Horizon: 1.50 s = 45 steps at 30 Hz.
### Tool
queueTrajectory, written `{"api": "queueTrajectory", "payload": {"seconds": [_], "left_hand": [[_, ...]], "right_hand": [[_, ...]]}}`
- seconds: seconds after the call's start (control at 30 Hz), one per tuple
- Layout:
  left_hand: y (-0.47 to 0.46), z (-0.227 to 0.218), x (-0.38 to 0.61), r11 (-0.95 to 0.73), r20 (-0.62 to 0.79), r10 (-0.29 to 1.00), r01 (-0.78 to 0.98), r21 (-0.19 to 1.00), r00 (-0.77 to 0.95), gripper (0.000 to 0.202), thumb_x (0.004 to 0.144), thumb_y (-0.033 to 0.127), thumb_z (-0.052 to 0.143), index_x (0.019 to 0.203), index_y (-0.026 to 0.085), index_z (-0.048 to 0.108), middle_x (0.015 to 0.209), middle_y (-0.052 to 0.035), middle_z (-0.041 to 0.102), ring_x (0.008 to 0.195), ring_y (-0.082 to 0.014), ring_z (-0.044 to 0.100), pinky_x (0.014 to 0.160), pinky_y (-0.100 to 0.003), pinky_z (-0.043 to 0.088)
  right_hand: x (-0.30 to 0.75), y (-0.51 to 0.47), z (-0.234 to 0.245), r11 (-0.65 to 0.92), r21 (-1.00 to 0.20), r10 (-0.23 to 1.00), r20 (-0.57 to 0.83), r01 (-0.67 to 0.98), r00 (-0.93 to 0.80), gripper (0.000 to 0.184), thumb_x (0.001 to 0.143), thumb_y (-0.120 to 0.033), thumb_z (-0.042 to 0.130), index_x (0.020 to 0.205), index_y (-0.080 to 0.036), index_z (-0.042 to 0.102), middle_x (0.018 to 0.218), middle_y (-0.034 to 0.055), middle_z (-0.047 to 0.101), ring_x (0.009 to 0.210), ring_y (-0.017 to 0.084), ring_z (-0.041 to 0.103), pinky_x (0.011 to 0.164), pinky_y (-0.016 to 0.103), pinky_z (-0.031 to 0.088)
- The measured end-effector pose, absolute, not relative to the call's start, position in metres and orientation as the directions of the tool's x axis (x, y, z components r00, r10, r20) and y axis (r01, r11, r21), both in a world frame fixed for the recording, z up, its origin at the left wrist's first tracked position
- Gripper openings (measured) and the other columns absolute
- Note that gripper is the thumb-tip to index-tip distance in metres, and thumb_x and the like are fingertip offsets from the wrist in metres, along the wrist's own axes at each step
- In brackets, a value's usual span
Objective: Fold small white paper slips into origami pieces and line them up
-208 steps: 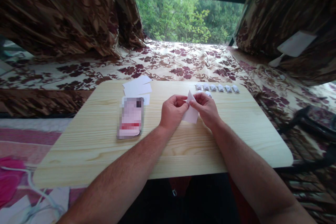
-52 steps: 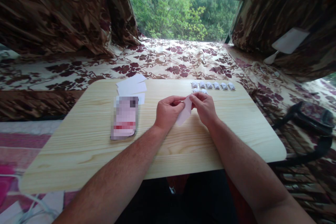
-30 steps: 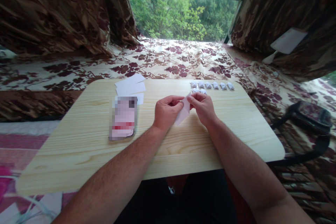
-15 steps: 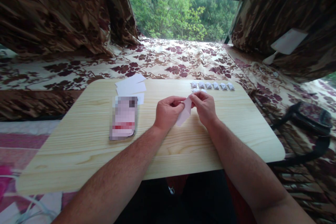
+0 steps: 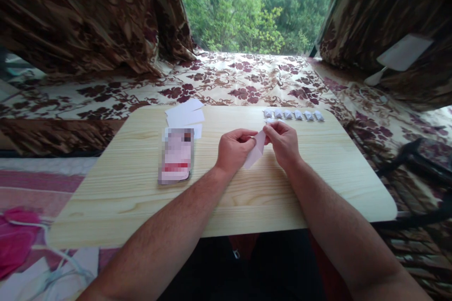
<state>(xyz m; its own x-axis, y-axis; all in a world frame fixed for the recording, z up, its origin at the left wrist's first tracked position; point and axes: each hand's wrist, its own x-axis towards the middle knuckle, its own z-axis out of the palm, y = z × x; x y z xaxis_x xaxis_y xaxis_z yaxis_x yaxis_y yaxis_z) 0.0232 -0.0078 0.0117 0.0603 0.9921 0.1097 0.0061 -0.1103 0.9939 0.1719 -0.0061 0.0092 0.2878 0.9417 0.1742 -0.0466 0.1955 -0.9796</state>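
Between my two hands is a piece of white paper (image 5: 255, 152), creased and folded, held above the wooden table. My left hand (image 5: 233, 149) pinches its upper left side between thumb and fingers. My right hand (image 5: 285, 143) grips the paper's top corner with closed fingertips. Just beyond my right hand stands a row of small folded white paper pieces (image 5: 298, 115) along the table's far edge. More of these pieces sit partly hidden behind my right fingers.
Flat white paper sheets (image 5: 185, 115) lie at the table's (image 5: 116, 197) far left. A phone-like object (image 5: 177, 156), pixelated, lies in front of them. A white lamp (image 5: 404, 51) stands at the right by the curtain. White cables (image 5: 45, 235) hang at the lower left.
The whole view has shifted, so everything on the table appears slightly farther right. Both hands keep the same hold on the folded paper, with hardly any visible finger movement.
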Motion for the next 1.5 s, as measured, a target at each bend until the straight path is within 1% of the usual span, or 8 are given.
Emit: {"api": "queueTrajectory", "payload": {"seconds": [0.33,0.43,0.6,0.77,0.9,1.13,1.33,1.5], "left_hand": [[-0.008,0.011,0.025,-0.095,0.096,0.992,-0.007,0.995,0.085,0.024,0.068,0.024,0.073,0.09,0.017,0.081,0.069,-0.0018,0.071,0.058,-0.0116,0.059,0.053,-0.021,0.042],[-0.007,0.01,0.024,-0.09,0.091,0.992,-0.018,0.996,0.085,0.024,0.068,0.025,0.074,0.09,0.017,0.081,0.068,-0.0012,0.071,0.057,-0.0107,0.058,0.051,-0.021,0.04],[-0.005,0.009,0.023,-0.065,0.067,0.996,-0.042,0.997,0.065,0.026,0.067,0.026,0.075,0.09,0.016,0.081,0.067,-0.0009,0.07,0.056,-0.0105,0.057,0.051,-0.021,0.04],[-0.006,0.01,0.024,-0.055,0.06,0.994,-0.054,0.997,0.088,0.028,0.067,0.026,0.075,0.092,0.016,0.081,0.067,-0.0009,0.069,0.056,-0.0108,0.057,0.052,-0.021,0.041],[-0.005,0.01,0.025,-0.063,0.066,0.995,-0.045,0.997,0.072,0.028,0.066,0.027,0.075,0.091,0.016,0.081,0.067,-0.0009,0.069,0.057,-0.011,0.058,0.053,-0.021,0.041],[0.0,0.005,0.022,-0.057,0.058,0.998,-0.031,0.998,0.026,0.029,0.066,0.027,0.075,0.093,0.016,0.08,0.068,-0.0014,0.07,0.057,-0.0126,0.06,0.052,-0.022,0.043],[0.0,0.006,0.023,-0.056,0.059,0.997,-0.065,0.996,0.045,0.029,0.066,0.027,0.076,0.092,0.016,0.08,0.065,-0.0003,0.068,0.054,-0.0112,0.057,0.049,-0.021,0.04],[0.002,0.007,0.022,-0.042,0.044,0.999,-0.068,0.997,0.028,0.03,0.065,0.027,0.076,0.093,0.016,0.08,0.067,-0.0018,0.07,0.056,-0.013,0.06,0.05,-0.022,0.042]], "right_hand": [[0.171,-0.006,0.009,0.259,-0.965,0.912,0.235,-0.031,0.335,0.013,0.076,-0.027,0.07,0.067,-0.019,0.065,0.053,-0.0042,0.057,0.046,0.01,0.049,0.047,0.023,0.042],[0.172,-0.006,0.008,0.237,-0.971,0.92,0.219,-0.016,0.325,0.016,0.077,-0.03,0.071,0.068,-0.019,0.065,0.052,-0.0042,0.058,0.045,0.009,0.049,0.046,0.023,0.041],[0.173,-0.005,0.007,0.16,-0.986,0.966,0.147,-0.044,0.214,0.027,0.075,-0.042,0.076,0.071,-0.018,0.065,0.054,-0.0029,0.06,0.046,0.01,0.051,0.046,0.023,0.041],[0.172,-0.007,0.009,0.206,-0.977,0.942,0.213,0.055,0.259,0.026,0.078,-0.039,0.074,0.067,-0.017,0.064,0.05,-0.003,0.057,0.045,0.009,0.049,0.045,0.023,0.036],[0.172,-0.007,0.011,0.196,-0.975,0.937,0.218,0.106,0.271,0.027,0.078,-0.041,0.073,0.067,-0.017,0.064,0.049,-0.003,0.056,0.045,0.01,0.048,0.044,0.023,0.036],[0.172,-0.007,0.011,0.137,-0.988,0.981,0.145,0.068,0.13,0.031,0.075,-0.044,0.075,0.068,-0.017,0.063,0.051,-0.0019,0.059,0.046,0.009,0.05,0.046,0.022,0.037],[0.172,-0.006,0.009,0.199,-0.97,0.961,0.22,0.136,0.165,0.026,0.076,-0.036,0.072,0.063,-0.018,0.058,0.049,-0.0038,0.055,0.045,0.008,0.045,0.044,0.022,0.032],[0.17,-0.007,0.012,0.176,-0.981,0.972,0.186,0.078,0.141,0.028,0.077,-0.041,0.073,0.068,-0.017,0.061,0.05,-0.0028,0.057,0.045,0.009,0.048,0.045,0.023,0.034]]}}
